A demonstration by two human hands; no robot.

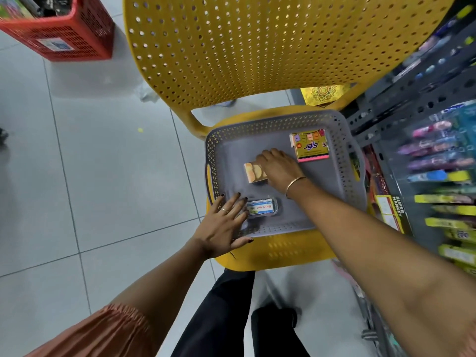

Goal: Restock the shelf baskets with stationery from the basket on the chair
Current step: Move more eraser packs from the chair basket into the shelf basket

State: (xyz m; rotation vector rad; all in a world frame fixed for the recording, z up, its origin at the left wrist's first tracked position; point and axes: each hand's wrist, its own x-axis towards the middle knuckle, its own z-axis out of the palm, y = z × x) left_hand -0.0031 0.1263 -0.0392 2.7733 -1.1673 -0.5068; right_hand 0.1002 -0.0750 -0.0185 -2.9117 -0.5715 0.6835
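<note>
A grey perforated basket (342, 191) rests on the seat of a yellow chair (257, 47). Inside lie three items. A small orange-and-cream box (253, 171) sits mid-basket, and my right hand (279, 169) rests on its right end, fingers curled over it. A yellow box with a pink edge (310, 145) lies at the far right corner. A clear case with a blue-and-white label (261, 207) lies near the front. My left hand (224, 225) is spread flat over the basket's front left corner, fingertips beside that case.
Shelves with hanging pens and packets (438, 155) run along the right, blurred. A red crate (64, 32) stands on the tiled floor at the far left. A yellow patterned box (323, 95) lies behind the chair seat. My legs in dark trousers (231, 318) are below.
</note>
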